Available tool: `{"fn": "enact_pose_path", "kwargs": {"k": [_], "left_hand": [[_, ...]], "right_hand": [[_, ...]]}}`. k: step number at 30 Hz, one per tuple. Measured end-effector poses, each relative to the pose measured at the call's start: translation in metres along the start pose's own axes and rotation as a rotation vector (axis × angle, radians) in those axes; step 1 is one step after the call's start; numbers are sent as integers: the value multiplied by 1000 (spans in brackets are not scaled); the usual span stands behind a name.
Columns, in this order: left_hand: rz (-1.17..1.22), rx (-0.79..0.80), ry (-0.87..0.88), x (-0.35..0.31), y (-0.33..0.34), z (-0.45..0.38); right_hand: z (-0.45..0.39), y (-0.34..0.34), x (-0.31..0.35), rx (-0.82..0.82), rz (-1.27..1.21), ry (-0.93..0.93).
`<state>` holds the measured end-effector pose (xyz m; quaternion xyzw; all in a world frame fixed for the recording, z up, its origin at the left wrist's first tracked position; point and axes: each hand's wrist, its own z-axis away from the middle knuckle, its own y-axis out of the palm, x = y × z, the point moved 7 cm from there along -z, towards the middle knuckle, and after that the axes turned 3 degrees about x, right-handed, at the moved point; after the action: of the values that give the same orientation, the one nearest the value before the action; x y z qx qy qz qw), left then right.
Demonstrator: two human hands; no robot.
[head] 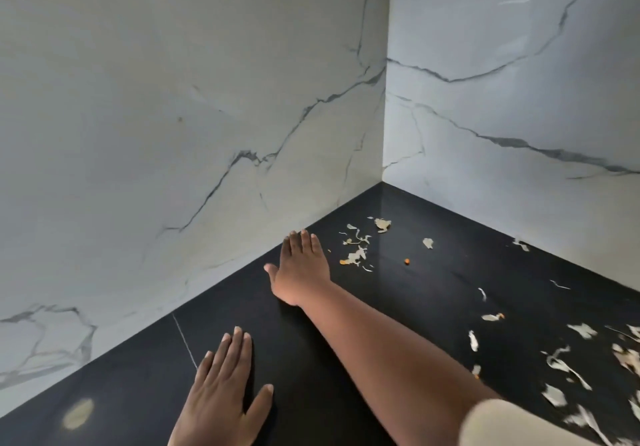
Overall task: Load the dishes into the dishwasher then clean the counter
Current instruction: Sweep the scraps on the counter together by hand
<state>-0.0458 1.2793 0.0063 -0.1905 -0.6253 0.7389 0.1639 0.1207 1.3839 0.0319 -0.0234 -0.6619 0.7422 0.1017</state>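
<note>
**Hands on the counter, scraps yet to be cleared**

Head view: The black counter (398, 307) fills the lower half of the frame and runs into a corner at center right. No dishes and no dishwasher are in sight, so whether loading is finished cannot be told from here. The work in hand looks like the counter-cleaning part, and it is far from over. A cluster of pale food scraps (358, 250) lies just right of center, near the corner, with a small orange crumb (407, 261) beside it. More torn peelings (568, 366) are strewn along the lower right edge.

The right hand (301, 272) reaches to the center of the frame. Its fingers are straight and together, palm down on the counter, just left of the near cluster and holding nothing. It appears set to sweep the scraps. The left hand (221, 386) lies flat at bottom center, fingers spread, also holding nothing. No cloth or sponge is visible.

The surface is glossy and dark, with a thin seam line at lower left and a pale light reflection (78, 413) near the bottom left. White marble-look walls (207, 99) with grey veins meet at the corner.
</note>
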Motion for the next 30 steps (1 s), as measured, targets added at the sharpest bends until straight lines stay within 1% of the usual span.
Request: {"fn": "enact_pose_path", "kwargs": {"k": [1, 2, 3, 4, 6, 7, 8, 9, 11, 13, 18, 23, 26, 28, 29, 30], "left_hand": [[9, 3, -18, 5, 3, -2], [-6, -48, 1, 9, 5, -5], [-48, -35, 27, 9, 5, -6], [2, 61, 5, 12, 8, -5], [42, 87, 0, 11, 7, -5], [35, -40, 34, 9, 3, -5], [91, -64, 31, 8, 1, -4], [118, -67, 18, 8, 0, -2], [100, -102, 11, 8, -2, -2], [106, -72, -3, 7, -3, -2], [123, -92, -9, 10, -2, 2], [124, -71, -12, 6, -3, 5], [105, -54, -11, 7, -2, 5], [114, -54, -8, 9, -1, 5], [125, -55, -8, 9, 0, 4], [132, -57, -5, 9, -1, 4]], "right_hand": [[-16, 4, 2, 13, -13, 30], [-29, 7, 0, 19, -7, 67], [-39, 10, -4, 21, 4, 107], [-46, 12, -11, 15, 8, 148], [-53, 13, -27, -8, 11, 199], [-55, 12, -36, -14, 19, 215], [-54, 11, -47, -13, 28, 238], [-51, 9, -58, -3, 32, 268], [-38, 8, -82, 21, 22, 346], [-19, 10, -101, 50, 24, 423], [51, 17, -115, 117, 116, 511], [131, 25, -122, 107, 248, 495], [168, 20, -119, 179, 371, 442], [169, 2, -121, 201, 391, 384], [158, -12, -124, 156, 345, 344], [142, -30, -129, 72, 274, 306]]}}
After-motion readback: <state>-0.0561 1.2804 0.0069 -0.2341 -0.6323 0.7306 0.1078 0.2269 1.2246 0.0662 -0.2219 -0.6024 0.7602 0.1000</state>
